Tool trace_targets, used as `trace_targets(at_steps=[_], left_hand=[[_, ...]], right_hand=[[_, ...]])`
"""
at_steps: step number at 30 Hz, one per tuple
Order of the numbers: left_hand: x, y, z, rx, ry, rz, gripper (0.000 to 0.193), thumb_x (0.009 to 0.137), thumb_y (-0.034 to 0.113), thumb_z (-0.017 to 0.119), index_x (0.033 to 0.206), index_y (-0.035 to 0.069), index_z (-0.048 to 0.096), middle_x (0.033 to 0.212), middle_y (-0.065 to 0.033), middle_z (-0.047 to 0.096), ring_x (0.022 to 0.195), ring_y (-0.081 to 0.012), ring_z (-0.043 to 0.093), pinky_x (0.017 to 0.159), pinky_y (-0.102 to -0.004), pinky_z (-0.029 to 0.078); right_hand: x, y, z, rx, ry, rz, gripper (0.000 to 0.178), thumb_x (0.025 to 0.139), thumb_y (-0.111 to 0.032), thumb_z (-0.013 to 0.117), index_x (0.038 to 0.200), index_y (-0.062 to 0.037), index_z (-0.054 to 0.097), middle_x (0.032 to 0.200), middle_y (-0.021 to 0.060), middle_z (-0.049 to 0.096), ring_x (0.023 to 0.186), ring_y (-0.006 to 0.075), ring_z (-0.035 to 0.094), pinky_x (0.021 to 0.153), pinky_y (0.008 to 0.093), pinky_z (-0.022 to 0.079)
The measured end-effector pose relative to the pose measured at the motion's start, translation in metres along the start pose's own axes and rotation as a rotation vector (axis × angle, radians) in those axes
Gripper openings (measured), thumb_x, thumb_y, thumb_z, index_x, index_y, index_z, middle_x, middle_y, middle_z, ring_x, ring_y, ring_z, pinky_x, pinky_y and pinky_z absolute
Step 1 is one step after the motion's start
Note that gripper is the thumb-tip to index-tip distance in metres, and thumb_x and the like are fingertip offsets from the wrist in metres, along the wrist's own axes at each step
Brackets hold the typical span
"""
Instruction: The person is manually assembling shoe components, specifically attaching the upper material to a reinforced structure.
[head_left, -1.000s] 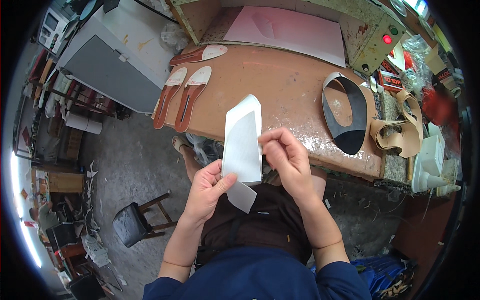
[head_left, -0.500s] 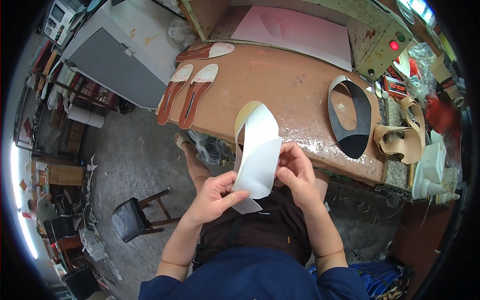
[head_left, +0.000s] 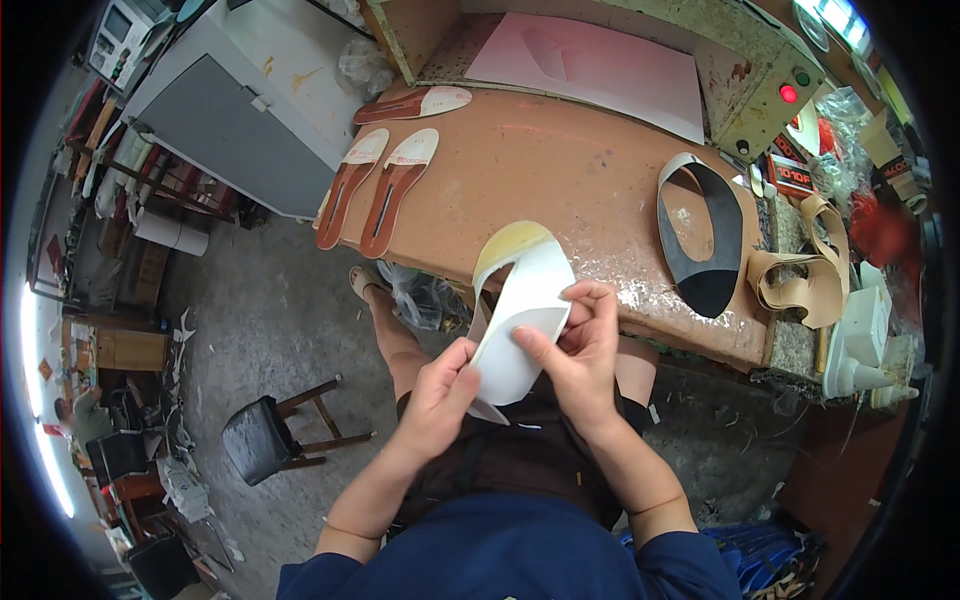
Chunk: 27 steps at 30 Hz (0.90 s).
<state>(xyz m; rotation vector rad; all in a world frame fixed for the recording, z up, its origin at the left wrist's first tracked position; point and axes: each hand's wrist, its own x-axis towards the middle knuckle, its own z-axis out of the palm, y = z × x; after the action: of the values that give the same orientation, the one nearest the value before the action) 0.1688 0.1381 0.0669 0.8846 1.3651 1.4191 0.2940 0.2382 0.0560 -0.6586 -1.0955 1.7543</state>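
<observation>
Since a second ago the white insole piece bends further: it was nearly flat and upright between my hands, and now its top curls over toward the bench, showing a yellowish underside at the fold. I hold it over my lap, just off the near edge of the bench. My left hand pinches its lower left edge between thumb and fingers, closed on it. My right hand grips its right side, thumb pressed on the white face and fingers wrapped behind. The pointed lower tip of the piece sticks out below my left thumb; the part behind my right fingers is hidden.

On the bench's left end lie three brown-and-white insoles, two of them overhanging the edge. Toward the right end a black-and-white oval upper lies flat, with tan strips just beside it at the right edge. A pink sheet rests at the far side, next to a box with a red lamp. A small red rectangular package sits at the far right corner; its print is too small to make out. A stool stands on the floor to my left.
</observation>
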Motion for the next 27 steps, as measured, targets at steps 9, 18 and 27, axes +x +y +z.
trace_targets(at_steps=[9,18,27], left_hand=[[0.009,-0.002,0.007,0.364,0.203,0.331,0.046,0.1,0.027,0.053,0.063,0.004,0.037,0.054,0.0068,0.034,0.054,-0.0016,0.03,0.044,-0.0234,0.024],[0.016,0.0,0.017,-0.095,0.319,0.174,0.044,0.102,0.03,0.047,0.068,0.001,0.05,0.062,0.0069,0.047,0.059,-0.0007,0.037,0.048,-0.0224,0.029],[0.006,-0.008,0.019,0.338,0.129,0.407,0.043,0.098,0.021,0.052,0.064,-0.002,0.041,0.054,-0.0088,0.038,0.045,-0.0149,0.038,0.045,-0.0321,0.029]], right_hand=[[0.006,0.003,0.011,0.344,0.134,0.011,0.044,0.095,-0.008,0.053,0.131,-0.0082,0.028,0.1,0.0136,0.063,0.081,0.0139,0.063,0.071,0.0244,0.051],[-0.025,0.011,0.006,-0.076,-0.273,-0.258,0.09,0.087,0.002,0.06,0.149,-0.0052,-0.005,0.116,0.0217,0.06,0.096,0.0175,0.062,0.081,0.0268,0.048],[0.004,-0.008,0.008,-0.16,0.003,-0.279,0.092,0.078,-0.003,0.067,0.152,-0.0081,0.012,0.1,0.0063,0.058,0.081,0.0129,0.057,0.076,0.027,0.05]])
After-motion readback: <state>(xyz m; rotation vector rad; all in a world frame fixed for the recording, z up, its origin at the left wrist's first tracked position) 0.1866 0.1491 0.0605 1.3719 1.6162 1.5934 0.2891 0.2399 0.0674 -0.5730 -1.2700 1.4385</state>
